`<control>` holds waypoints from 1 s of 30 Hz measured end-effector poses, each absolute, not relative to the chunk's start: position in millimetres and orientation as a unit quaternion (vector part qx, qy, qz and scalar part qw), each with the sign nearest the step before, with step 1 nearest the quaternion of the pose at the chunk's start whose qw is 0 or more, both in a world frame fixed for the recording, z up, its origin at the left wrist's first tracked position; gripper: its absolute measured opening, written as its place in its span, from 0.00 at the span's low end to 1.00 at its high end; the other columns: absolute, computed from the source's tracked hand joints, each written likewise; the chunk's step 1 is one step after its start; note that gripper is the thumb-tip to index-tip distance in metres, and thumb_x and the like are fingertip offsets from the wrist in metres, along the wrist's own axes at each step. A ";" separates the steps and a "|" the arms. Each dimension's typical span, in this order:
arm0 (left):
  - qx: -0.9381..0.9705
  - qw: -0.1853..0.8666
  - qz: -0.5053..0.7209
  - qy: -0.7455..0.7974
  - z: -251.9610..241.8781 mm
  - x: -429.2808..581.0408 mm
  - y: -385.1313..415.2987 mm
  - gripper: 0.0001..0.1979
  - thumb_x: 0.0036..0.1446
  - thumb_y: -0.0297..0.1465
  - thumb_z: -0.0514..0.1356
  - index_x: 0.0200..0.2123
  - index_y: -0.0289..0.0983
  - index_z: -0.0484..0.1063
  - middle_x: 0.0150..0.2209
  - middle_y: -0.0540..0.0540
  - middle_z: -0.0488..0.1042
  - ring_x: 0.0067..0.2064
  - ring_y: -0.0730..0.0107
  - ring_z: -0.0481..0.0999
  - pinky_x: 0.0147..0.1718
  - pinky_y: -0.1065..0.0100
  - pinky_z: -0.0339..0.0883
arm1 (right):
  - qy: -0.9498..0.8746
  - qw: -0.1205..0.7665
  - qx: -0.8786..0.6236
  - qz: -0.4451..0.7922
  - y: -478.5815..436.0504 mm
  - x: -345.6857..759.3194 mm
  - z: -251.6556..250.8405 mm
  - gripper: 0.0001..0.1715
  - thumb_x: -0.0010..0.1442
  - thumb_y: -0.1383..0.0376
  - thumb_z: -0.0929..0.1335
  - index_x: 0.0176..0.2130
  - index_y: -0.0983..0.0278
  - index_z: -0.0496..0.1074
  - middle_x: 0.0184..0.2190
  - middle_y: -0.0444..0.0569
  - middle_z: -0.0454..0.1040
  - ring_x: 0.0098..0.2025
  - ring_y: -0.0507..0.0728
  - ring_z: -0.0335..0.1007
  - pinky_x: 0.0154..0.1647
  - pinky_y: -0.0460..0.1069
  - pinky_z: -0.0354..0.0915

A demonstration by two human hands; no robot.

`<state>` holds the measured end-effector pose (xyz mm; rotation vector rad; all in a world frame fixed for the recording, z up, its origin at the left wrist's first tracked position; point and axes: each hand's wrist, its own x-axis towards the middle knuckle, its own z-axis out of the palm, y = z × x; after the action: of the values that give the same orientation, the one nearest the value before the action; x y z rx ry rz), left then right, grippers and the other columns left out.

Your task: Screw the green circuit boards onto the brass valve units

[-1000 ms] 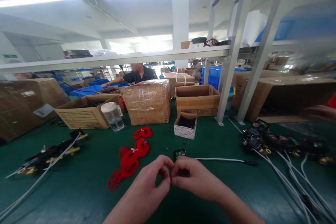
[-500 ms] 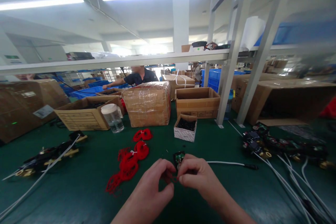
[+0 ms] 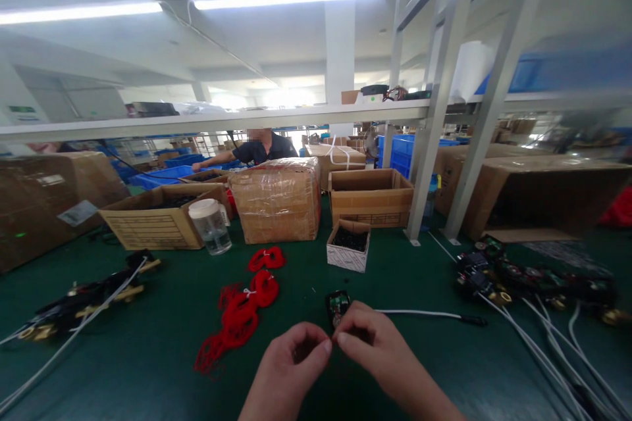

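Thumb and fingertips of my left hand (image 3: 296,358) are pinched together. Just right of it, my right hand (image 3: 370,342) pinches too, the fingertips of both nearly meeting. Whatever lies between them is too small to make out. Beyond my right fingers lies a small black housing (image 3: 330,302) with a green circuit board (image 3: 340,302) in it, partly hidden by that hand. A white cable (image 3: 419,312) with a black connector (image 3: 473,320) runs off to the right from behind my right hand. Left of my hands lie bundles of red wire (image 3: 239,320), some tied with white.
A small white carton (image 3: 346,259) of black parts stands behind the housing. Cardboard boxes (image 3: 274,204) and a clear jug (image 3: 211,230) line the back. Cabled assemblies with brass fittings lie left (image 3: 83,302) and right (image 3: 538,279). Metal shelf posts (image 3: 419,191) rise at right; a person (image 3: 266,147) is behind.
My left hand has turned and closed from a looser curl into a pinch, its thumb now up against the fingertips. My right hand stays pinched, slightly lower in view. The housing shows more.
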<state>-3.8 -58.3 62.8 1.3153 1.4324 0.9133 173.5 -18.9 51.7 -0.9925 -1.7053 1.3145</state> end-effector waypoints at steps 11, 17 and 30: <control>0.677 0.344 0.250 0.601 110.7 -7.2 -53.1 0.03 0.50 0.30 0.56 0.28 0.39 0.70 0.31 0.50 0.72 0.36 0.66 0.72 0.37 0.69 0.63 | -0.628 0.330 -0.360 0.606 -12.8 174.9 65.5 0.05 0.50 0.66 0.70 0.30 0.66 0.73 0.26 0.43 0.68 0.30 0.53 0.60 0.31 0.48 0.54; 0.638 0.430 0.328 0.548 96.2 -11.2 -43.6 0.01 0.51 0.30 0.58 0.30 0.39 0.68 0.36 0.48 0.76 0.41 0.64 0.74 0.41 0.67 0.65 | -0.573 0.378 -0.355 0.635 -8.0 179.9 72.6 0.09 0.47 0.63 0.72 0.29 0.66 0.72 0.27 0.44 0.69 0.32 0.54 0.62 0.35 0.49 0.57; 0.346 0.690 0.428 0.470 78.9 1.8 -40.5 0.24 0.60 0.49 0.58 0.42 0.32 0.75 0.38 0.36 0.81 0.40 0.57 0.81 0.46 0.56 0.71 | -0.555 0.359 -0.396 0.637 -0.2 183.2 69.1 0.08 0.44 0.63 0.70 0.27 0.65 0.70 0.21 0.39 0.62 0.24 0.49 0.50 0.26 0.48 0.45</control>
<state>1.8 -40.5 78.9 0.7735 1.0501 0.9574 183.2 -0.2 69.1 -1.0214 -1.4321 1.6427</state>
